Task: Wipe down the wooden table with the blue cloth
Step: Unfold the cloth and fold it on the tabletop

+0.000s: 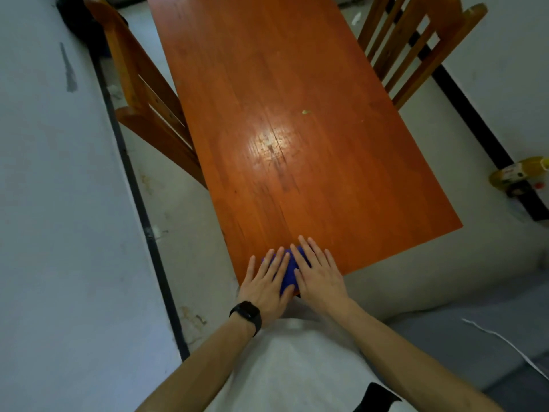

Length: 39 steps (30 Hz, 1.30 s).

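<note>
White shirt (pixel 291 367) and both bare forearms sit nearest the lens; we note a black watch (pixel 246 315) on the left wrist. Left hand (pixel 266 282) and right hand (pixel 319 275) lie flat side by side, fingers straight and slightly spread, pressing the blue cloth (pixel 289 273) onto the near edge of the wooden table (pixel 297 114). The cloth is mostly covered; we see it only between the fingers. Small green speck (pixel 306 112) near mid-tabletop. Left chair (pixel 139 87) and right chair (pixel 416 46) flank the table. Yellow bottle (pixel 523 173) by the right wall.
</note>
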### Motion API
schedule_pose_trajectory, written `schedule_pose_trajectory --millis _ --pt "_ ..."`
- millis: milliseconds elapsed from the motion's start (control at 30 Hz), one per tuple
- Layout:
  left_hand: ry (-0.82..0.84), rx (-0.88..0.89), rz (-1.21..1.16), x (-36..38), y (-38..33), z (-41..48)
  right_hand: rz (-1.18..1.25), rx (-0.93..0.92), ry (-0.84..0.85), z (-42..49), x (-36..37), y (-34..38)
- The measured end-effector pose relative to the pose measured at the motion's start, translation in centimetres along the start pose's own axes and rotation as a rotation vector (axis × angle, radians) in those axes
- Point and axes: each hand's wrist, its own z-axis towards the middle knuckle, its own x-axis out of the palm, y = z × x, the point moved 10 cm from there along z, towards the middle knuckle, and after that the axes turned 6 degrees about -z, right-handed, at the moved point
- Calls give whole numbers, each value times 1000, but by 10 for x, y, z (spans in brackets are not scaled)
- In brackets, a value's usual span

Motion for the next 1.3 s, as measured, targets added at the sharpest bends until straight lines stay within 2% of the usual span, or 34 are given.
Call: schedule_pose_trajectory --millis 67,167,333,500,700,767,867,967,1100,1200,1300 --pt "53 -45 -3 14 14 3 -22 35 131 1 25 -10" --pt "62 -57 9 16 27 8 22 123 183 4 31 -23" --pt "62 -66 4 14 34 1 -48 71 190 6 27 -17" --pt "79 -186 -1 16 69 -14 -57 -26 174 24 22 14" --pt "81 -258 -45 8 76 -24 -57 23 182 25 23 7" --pt "46 -311 -78 1 81 -26 -12 136 169 21 21 -12" --pt "-109 -364 -183 -18 82 -29 15 217 88 11 11 -28" --pt "-160 -287 -168 -26 57 -22 -2 93 -2 5 -2 -6" --pt "-38 -195 -122 0 30 -10 -56 -104 19 6 13 34" --pt "29 -220 -116 18 35 -6 -123 -117 150 9 35 28" --pt "26 -204 -119 13 35 -7 -137 -145 124 9 30 25"
